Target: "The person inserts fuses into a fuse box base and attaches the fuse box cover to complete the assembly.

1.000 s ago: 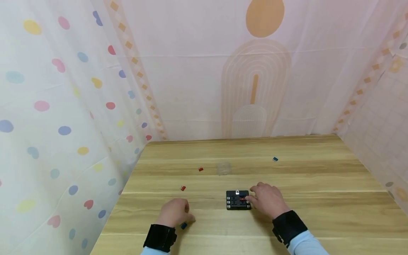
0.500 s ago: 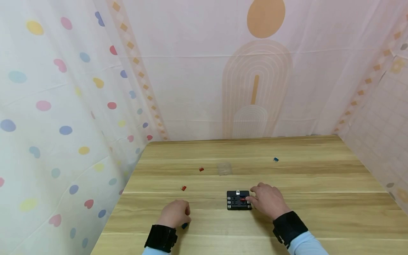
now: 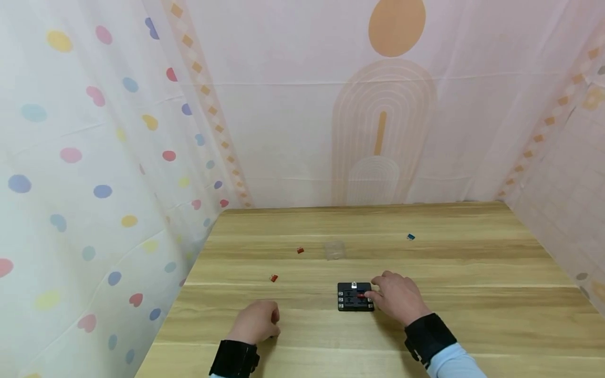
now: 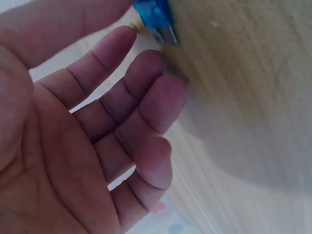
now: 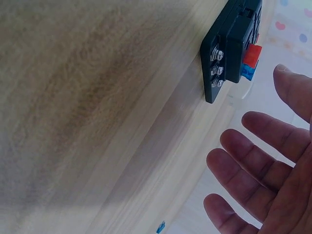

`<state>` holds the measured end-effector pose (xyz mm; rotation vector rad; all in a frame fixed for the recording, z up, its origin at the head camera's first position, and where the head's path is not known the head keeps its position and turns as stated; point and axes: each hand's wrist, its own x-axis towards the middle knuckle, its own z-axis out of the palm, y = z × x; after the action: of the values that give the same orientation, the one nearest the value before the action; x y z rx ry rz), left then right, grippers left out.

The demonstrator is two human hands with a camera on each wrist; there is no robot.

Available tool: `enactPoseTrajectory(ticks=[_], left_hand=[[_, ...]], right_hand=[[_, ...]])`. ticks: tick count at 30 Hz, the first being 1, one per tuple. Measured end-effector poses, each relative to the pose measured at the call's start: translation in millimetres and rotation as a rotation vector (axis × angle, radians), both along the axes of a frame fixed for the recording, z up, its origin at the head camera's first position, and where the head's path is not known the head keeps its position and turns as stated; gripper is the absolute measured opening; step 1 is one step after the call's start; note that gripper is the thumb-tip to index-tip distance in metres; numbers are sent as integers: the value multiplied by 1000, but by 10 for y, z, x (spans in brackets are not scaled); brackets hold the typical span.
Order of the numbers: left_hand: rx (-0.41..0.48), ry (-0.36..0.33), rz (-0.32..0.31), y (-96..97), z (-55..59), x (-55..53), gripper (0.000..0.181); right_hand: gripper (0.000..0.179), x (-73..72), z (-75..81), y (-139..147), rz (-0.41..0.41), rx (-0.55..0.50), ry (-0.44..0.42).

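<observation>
My left hand (image 3: 255,321) is low over the table at the near left, thumb and index finger pinching a blue blade fuse (image 4: 155,12) whose metal prongs point away from the palm. In the head view that hand mostly hides the fuse. To the right sits a black fuse block (image 3: 354,305) with screw terminals along its sides. A red fuse (image 5: 252,54) and a blue fuse (image 5: 247,72) stick up from it in the right wrist view. My right hand (image 3: 398,296) is at the block's right side, fingers relaxed and fingertips close to the red fuse.
A clear plastic cover (image 3: 334,250) lies behind the block. Two loose red fuses, one nearer (image 3: 273,278) and one farther back (image 3: 300,250), lie to the left. Another blue fuse (image 3: 411,237) is at the back right. A patterned curtain (image 3: 293,131) hangs behind the table (image 3: 472,273).
The left thumb has drawn in toward the fingers around the blue fuse, and the hand has shifted slightly. The right hand has stayed by the block. The head view has shifted a little.
</observation>
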<state>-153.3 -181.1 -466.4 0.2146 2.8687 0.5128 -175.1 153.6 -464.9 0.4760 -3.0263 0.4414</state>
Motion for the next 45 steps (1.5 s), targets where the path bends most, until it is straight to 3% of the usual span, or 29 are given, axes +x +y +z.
enactPoseTrajectory(ticks=[5, 12, 16, 28, 36, 45], left_hand=[[2, 40, -33, -17, -43, -8, 21], [31, -27, 15, -64, -19, -1, 28], [28, -28, -8, -76, -16, -1, 27], [-47, 153, -72, 93, -117, -111, 19], [-32, 99, -2, 67, -112, -145, 21], [-63, 140, -34, 67, -103, -169, 16]], right_hand=[[35, 1, -4, 3, 0, -1, -3], [35, 2, -5, -1, 1, -3, 5], [35, 1, -3, -5, -6, 2, -9], [34, 15, 0, -6, -1, -4, -14], [34, -3, -11, 8, 14, -8, 4], [33, -8, -11, 9, 15, 1, 11]])
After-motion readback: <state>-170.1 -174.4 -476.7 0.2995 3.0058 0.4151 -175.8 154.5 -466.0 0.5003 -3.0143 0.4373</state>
